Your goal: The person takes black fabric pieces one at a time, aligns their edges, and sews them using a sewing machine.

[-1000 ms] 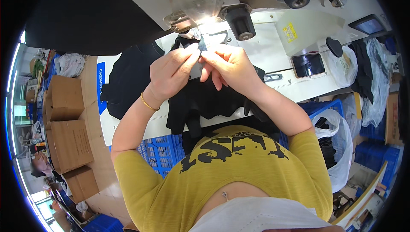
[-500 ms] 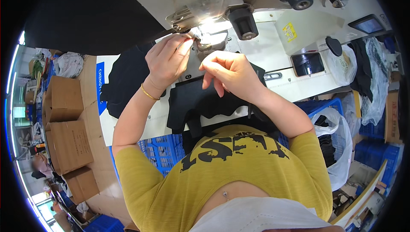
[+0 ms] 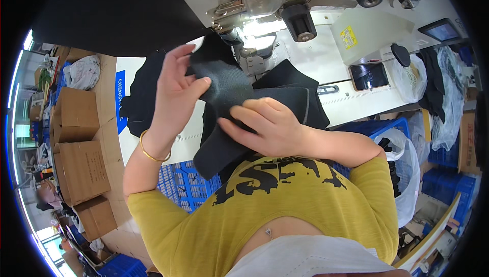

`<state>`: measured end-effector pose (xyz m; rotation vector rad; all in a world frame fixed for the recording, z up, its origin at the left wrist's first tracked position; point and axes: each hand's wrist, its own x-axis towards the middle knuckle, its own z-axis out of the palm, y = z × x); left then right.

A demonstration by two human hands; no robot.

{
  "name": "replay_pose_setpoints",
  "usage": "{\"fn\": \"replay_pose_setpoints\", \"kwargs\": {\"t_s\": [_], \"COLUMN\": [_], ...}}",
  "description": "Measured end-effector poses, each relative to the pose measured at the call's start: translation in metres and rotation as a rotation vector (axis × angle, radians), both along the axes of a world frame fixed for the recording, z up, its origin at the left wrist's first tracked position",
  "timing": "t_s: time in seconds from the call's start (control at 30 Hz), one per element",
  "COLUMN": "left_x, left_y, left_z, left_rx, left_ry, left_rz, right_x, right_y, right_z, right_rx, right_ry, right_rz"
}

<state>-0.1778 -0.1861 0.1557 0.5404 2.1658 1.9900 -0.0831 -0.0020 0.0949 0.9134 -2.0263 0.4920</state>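
Head view gives me both bare hands over the white worktop. A black fabric piece spans the middle between them, its far end up by the sewing machine's head and a lower flap reaching past the near edge. I see the right hand with its grip closed on a fold of that piece; the left hand has its thumb on the piece's left edge and its fingers spread, and I can't tell whether it pinches. A dark fabric pile crowds the left edge, leaving me a narrow bare strip along the near-left edge. Wider room lies right of the fabric, up to a phone near the right end. Below the near edge stands a blue crate.
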Motion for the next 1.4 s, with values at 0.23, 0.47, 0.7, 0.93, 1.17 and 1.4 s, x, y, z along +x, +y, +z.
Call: {"fn": "replay_pose_setpoints", "kwargs": {"t_s": [0.23,0.47,0.7,0.93,1.17,1.4], "left_x": [-0.007,-0.035,-0.043,-0.042,0.029,0.018], "left_y": [0.009,0.039,0.04,0.04,0.009,0.023], "left_z": [0.017,0.009,0.009,0.012,-0.027,-0.045], "left_rx": [-0.446,-0.292,-0.27,-0.355,-0.646,-0.677], "left_ry": [0.276,-0.08,-0.171,-0.096,1.485,1.599], "left_rz": [-0.164,-0.162,-0.15,-0.134,-0.047,0.099], "right_x": [0.002,-0.032,-0.035,-0.034,0.01,-0.014], "right_y": [0.024,0.025,0.025,0.022,0.033,0.034], "right_z": [0.022,0.02,0.022,0.016,0.024,0.025], "right_rx": [-0.826,-1.118,-1.185,-1.174,-0.906,-0.927], "right_ry": [-1.263,-1.397,-1.389,-1.287,-1.291,-1.273], "right_rz": [0.119,0.326,0.364,0.34,0.128,0.181]}}
